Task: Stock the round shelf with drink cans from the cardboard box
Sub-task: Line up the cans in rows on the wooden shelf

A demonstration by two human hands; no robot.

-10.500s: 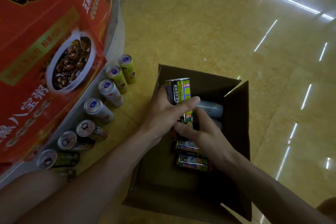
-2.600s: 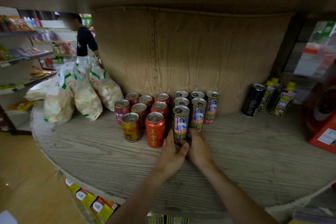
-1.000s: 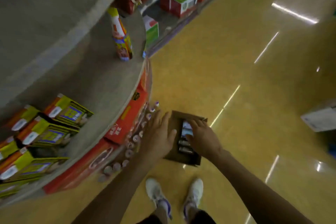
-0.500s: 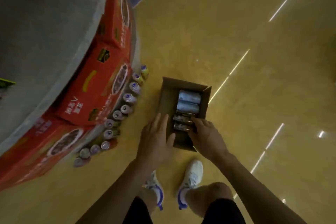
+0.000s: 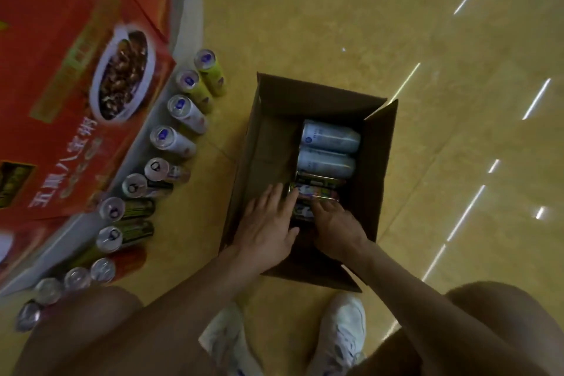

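Observation:
An open cardboard box (image 5: pixel 265 137) stands on the yellow floor. Inside it lie two silver cans (image 5: pixel 328 149) at the far end and several green-labelled cans (image 5: pixel 317 191) nearer me, all on their sides. My left hand (image 5: pixel 268 229) reaches into the box with straight fingers, the fingertips at the end of a green-labelled can. My right hand (image 5: pixel 338 227) is in the box beside it, its fingers over the same cans; whether they grip one is hidden. The round shelf's base (image 5: pixel 186 9) curves along the left.
Red cartons (image 5: pixel 76 76) fill the shelf's lowest level. A curved row of several cans (image 5: pixel 180 110) stands on the floor along the shelf base, left of the box. My knees and white shoes (image 5: pixel 345 333) are below the box. Open floor lies to the right.
I have crouched lower, so the box looks larger. Both hands moved from the box's near edge down onto the green-labelled cans inside.

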